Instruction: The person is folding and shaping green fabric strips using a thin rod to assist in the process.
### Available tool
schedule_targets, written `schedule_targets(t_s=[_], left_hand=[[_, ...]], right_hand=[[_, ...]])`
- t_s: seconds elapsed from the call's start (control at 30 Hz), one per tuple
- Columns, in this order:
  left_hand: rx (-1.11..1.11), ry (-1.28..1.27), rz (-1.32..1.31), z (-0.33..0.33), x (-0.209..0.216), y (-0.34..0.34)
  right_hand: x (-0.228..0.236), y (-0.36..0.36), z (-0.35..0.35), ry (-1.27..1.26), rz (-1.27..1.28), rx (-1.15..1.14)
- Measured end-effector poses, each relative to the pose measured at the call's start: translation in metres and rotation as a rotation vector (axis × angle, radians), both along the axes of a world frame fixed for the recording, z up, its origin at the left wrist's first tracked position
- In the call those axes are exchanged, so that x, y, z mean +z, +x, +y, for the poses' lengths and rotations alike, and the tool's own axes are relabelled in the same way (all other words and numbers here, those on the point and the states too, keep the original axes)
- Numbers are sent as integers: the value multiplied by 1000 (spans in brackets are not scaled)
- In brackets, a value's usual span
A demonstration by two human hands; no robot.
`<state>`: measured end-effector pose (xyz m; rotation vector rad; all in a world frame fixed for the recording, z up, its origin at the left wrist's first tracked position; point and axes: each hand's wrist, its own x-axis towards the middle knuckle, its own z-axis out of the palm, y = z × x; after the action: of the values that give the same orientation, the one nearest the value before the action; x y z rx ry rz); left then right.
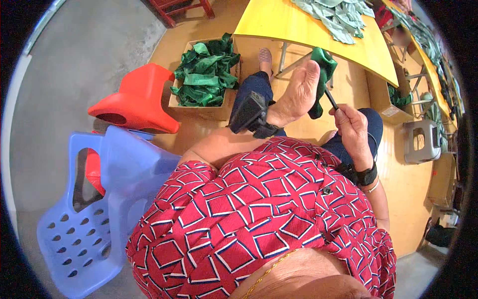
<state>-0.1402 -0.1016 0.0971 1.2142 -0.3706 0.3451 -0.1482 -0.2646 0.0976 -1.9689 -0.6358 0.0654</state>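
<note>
My left hand (pixel 298 97) is closed around a dark green velvety fabric piece (pixel 324 62), thumb pointing up along it. The cloth hangs down past the palm on the right side. Lower right of it, my right hand (pixel 351 128) pinches a thin dark rod (pixel 330 99) between thumb and fingers. The rod slants up to the left, and its upper end meets the fabric; whether it goes inside is hidden. Both hands are above my lap, and black straps with devices sit on both wrists.
A cardboard box (pixel 182 101) heaped with green fabric pieces (pixel 201 82) stands ahead to the left. Beyond my hands is a yellow table (pixel 269 20) with pale green cloth (pixel 334 20). A red plastic stool (pixel 142 92) and blue plastic chair (pixel 117 199) stand left, a grey stool (pixel 413 144) right.
</note>
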Motion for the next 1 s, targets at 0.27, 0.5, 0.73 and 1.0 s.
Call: schedule_targets(t_s=[0.27,0.5,0.73,1.0], left_hand=[[355,301,-245,-8,1,-1],[285,339,-172,-15,11,-3],[-38,136,-157,16,16,0],[181,432,-254,38,22,11]], right_hand=[[-1,2,11,326,465,45],[13,0,24,618,583,100],[0,12,12,320,195,13],[1,13,11,215,-28,-24]])
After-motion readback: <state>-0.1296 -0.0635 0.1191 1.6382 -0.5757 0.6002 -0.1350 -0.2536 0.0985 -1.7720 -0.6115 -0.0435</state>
